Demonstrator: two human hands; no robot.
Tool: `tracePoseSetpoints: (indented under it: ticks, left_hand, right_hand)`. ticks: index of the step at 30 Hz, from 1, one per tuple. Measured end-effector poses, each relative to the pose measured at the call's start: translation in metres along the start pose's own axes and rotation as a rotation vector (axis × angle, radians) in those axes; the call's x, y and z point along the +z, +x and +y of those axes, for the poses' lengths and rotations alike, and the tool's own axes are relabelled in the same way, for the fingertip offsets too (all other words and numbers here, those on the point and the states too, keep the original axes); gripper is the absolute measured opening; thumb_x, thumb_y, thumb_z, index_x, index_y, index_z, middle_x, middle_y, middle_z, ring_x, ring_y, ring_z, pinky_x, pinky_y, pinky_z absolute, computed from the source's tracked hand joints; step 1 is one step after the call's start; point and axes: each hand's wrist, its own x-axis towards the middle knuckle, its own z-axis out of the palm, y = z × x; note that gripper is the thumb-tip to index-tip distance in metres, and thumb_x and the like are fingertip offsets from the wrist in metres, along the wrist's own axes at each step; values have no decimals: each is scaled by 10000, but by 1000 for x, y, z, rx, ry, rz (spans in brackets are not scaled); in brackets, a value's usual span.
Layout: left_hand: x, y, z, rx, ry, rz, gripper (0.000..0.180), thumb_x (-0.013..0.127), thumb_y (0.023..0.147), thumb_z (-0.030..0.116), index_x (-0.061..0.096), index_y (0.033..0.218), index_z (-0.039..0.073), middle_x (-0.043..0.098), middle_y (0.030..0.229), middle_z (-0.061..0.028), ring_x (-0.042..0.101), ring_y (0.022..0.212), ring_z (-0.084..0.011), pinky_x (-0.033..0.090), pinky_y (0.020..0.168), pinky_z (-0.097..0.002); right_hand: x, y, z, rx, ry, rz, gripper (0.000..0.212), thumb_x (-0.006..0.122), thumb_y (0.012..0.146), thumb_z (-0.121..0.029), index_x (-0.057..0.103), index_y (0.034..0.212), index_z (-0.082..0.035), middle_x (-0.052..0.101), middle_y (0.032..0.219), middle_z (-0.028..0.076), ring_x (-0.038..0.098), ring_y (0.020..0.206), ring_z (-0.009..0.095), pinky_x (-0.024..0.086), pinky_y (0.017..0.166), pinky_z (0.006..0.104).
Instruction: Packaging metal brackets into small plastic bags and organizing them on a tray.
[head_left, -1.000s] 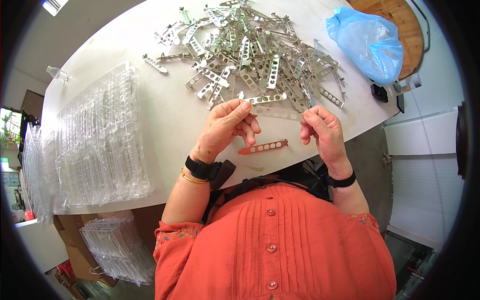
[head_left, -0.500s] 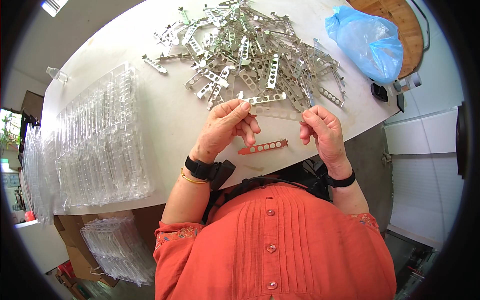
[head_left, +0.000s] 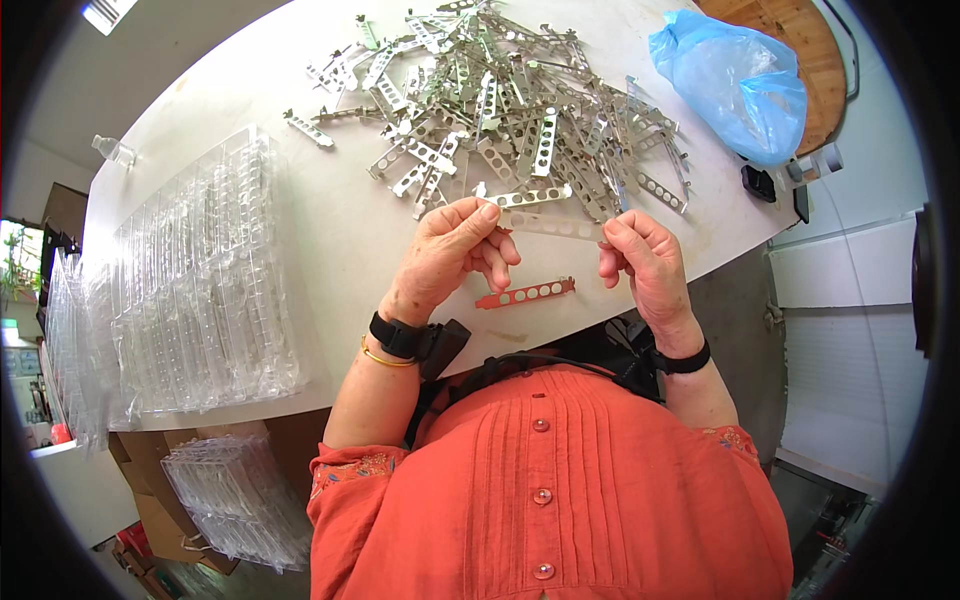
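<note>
Between my two hands I hold a metal slot bracket [head_left: 553,226], a thin strip with a row of round holes. My left hand [head_left: 462,240] pinches one end with thumb and forefinger, its other fingers curled loosely below. The opposite end is pinched by my right hand [head_left: 645,262]. On the table just below the held strip lies a single bracket [head_left: 528,294] that looks reddish from the light off the shirt. Beyond my hands a large heap of similar metal brackets [head_left: 490,100] spreads over the table, the nearest ones almost behind the held piece.
Clear plastic trays [head_left: 205,290] are stacked on the table's left, with more trays [head_left: 238,495] lower down beside a cardboard box [head_left: 160,490]. A blue plastic bag [head_left: 735,90] sits at the far right, near a small black object [head_left: 758,183]. A small clear bottle [head_left: 113,150] stands far left.
</note>
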Motion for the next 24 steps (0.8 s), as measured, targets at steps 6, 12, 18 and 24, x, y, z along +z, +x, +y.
tracePoseSetpoints:
  ticks: [6, 12, 18, 24]
  left_hand:
    - [-1, 0, -2, 33, -39, -30, 237, 486, 1073, 251, 589, 1045, 40, 707, 833, -141, 670, 551, -186, 546, 519, -275]
    - [-2, 0, -3, 98, -33, -32, 209, 498, 1068, 242, 593, 1076, 57, 694, 876, -124, 660, 591, -181, 540, 513, -278]
    - [-1, -3, -4, 144, -61, -126, 186, 581, 1033, 229, 627, 1060, 50, 680, 929, -100, 669, 686, -172, 564, 564, -290]
    - [5, -5, -1, 148, 43, -134, 198, 592, 1028, 223, 635, 1037, 30, 670, 930, -94, 664, 696, -163, 571, 588, -301]
  right_hand:
    - [1, 0, 2, -8, -17, 3, 243, 607, 1016, -246, 632, 864, -58, 627, 680, 10, 556, 569, 69, 454, 543, 218]
    - [1, 1, 4, -26, -43, 3, 251, 599, 1027, -267, 630, 879, -67, 626, 699, 6, 562, 589, 69, 462, 558, 218]
    - [-2, -2, 3, 1, -38, -9, 253, 589, 1034, -287, 630, 903, -74, 634, 726, 10, 581, 610, 77, 485, 581, 228]
    - [-5, -7, 0, -14, -24, -9, 244, 577, 1040, -289, 626, 947, -69, 645, 759, 18, 594, 626, 83, 493, 594, 232]
